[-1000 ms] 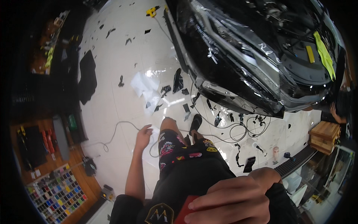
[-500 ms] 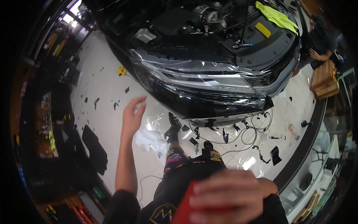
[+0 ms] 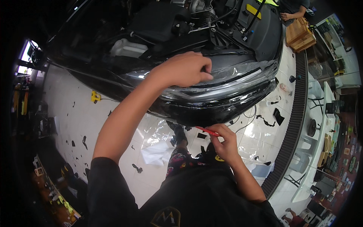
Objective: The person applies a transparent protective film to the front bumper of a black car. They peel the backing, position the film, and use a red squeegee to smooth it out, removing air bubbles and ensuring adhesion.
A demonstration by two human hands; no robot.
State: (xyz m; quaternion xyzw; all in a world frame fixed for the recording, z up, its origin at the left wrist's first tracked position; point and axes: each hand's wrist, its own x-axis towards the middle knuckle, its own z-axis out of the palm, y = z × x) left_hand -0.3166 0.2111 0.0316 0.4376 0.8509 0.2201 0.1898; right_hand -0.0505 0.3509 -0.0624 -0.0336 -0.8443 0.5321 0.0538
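My left hand [image 3: 187, 69] is curled over the headlight [image 3: 242, 83] of a black car [image 3: 196, 111], fingertips bent near a clear, wrinkled film on its upper edge; what they pinch, if anything, is hidden. My right hand [image 3: 226, 143], lower and in front of the bumper, grips a thin red tool [image 3: 206, 131], flat like a squeegee. The engine bay [image 3: 159, 22] is exposed beyond my hands, with a yellow flat tool [image 3: 253, 11] on the trim at right.
Another person's hand [image 3: 286, 16] shows beside stacked wooden crates [image 3: 298, 34] at top right. Film scraps, a white sheet [image 3: 155, 153], a cable and a yellow tool [image 3: 95, 96] lie on the floor. A drain grate [image 3: 283, 159] and white folding table [image 3: 314, 159] run along the right.
I am closer to the car, which now fills more of the upper view. My left hand has risen onto the headlight area; my right hand has moved forward with the red tool.
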